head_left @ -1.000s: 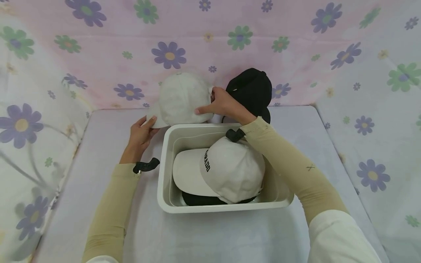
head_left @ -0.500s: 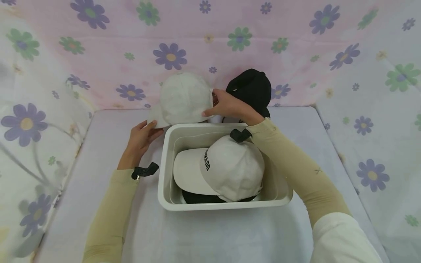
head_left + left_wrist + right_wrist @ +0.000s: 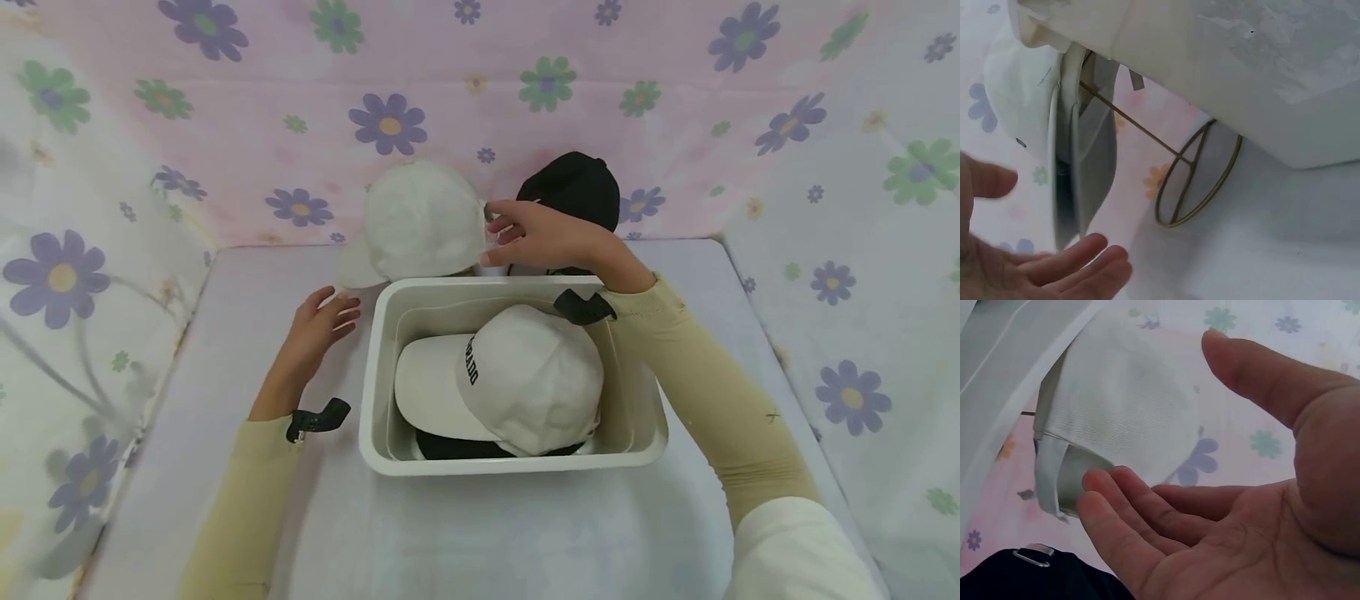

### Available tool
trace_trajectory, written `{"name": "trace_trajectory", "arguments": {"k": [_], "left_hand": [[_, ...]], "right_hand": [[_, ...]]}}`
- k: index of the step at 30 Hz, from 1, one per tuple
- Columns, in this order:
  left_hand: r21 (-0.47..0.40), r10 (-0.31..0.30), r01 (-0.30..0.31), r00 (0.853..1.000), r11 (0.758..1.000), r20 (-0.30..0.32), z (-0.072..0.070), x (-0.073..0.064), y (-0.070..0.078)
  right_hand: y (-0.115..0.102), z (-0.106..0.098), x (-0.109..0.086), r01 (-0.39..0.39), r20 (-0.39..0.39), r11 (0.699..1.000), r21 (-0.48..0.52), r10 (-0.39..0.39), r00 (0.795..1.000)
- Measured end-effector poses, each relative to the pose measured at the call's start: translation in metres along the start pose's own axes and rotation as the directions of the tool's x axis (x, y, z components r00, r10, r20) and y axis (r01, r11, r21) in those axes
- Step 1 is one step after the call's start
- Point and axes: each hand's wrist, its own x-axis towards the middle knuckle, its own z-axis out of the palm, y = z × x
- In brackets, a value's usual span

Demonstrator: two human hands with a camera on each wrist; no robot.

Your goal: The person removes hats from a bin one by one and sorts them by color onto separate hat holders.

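White cap (image 3: 423,221) apparently on wire stand (image 3: 1141,127), far side of bin (image 3: 517,468)

Cap's long axis runs approx. L–R, roughly along bin's far rim: brim (image 3: 358,265) points L & a bit nearer the person, crown in mid., rear strap (image 3: 1049,481) at R end. L hand (image 3: 308,337) is just beyond the brim tip, thumb & fingers spread, holding nothing. R hand (image 3: 558,237) is nearer the crown, at strap end: thumb wide of the extended fingers, no grip; fingertips overlap the cap's edge in R wrist view, can't tell if touching

Text: cream cap (image 3: 540,375) in bin has dark letters ending "RADO", start curves out of sight. Nothing legible on white cap or black cap (image 3: 573,187) to its R, which shows a metal buckle (image 3: 1035,557)
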Motion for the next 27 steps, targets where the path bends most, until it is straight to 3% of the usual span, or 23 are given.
{"name": "trace_trajectory", "arguments": {"k": [4,7,9,14,18,22,27], "left_hand": [[0.133,0.033,-0.050,0.992,0.990,0.125,-0.003,-0.010,0.005],[0.244,0.046,-0.090,0.982,0.966,0.181,-0.004,-0.020,0.010],[0.338,0.057,-0.115,0.982,0.934,0.178,-0.003,-0.028,0.015],[0.528,0.106,-0.182,0.979,0.829,0.172,-0.001,-0.048,0.025],[0.566,0.182,-0.276,0.959,0.776,0.218,0.003,-0.065,0.029],[0.573,0.268,-0.380,0.924,0.726,0.274,0.009,-0.081,0.031],[0.598,0.323,-0.449,0.893,0.664,0.312,0.019,-0.098,0.035]], "right_hand": [[0.000,-0.003,-0.019,0.074,-0.004,0.997,-0.029,-0.074,0.997],[0.000,-0.005,-0.034,0.115,-0.023,0.993,-0.025,-0.116,0.993],[-0.002,-0.006,-0.045,0.134,-0.035,0.991,-0.018,-0.134,0.990],[-0.003,-0.004,-0.071,0.151,-0.057,0.988,-0.040,-0.153,0.987],[-0.001,0.004,-0.088,0.144,-0.040,0.987,-0.063,-0.147,0.988],[0.006,0.013,-0.101,0.123,0.008,0.990,-0.073,-0.123,0.992],[0.018,0.023,-0.112,0.116,0.071,0.991,-0.068,-0.111,0.991]]}}
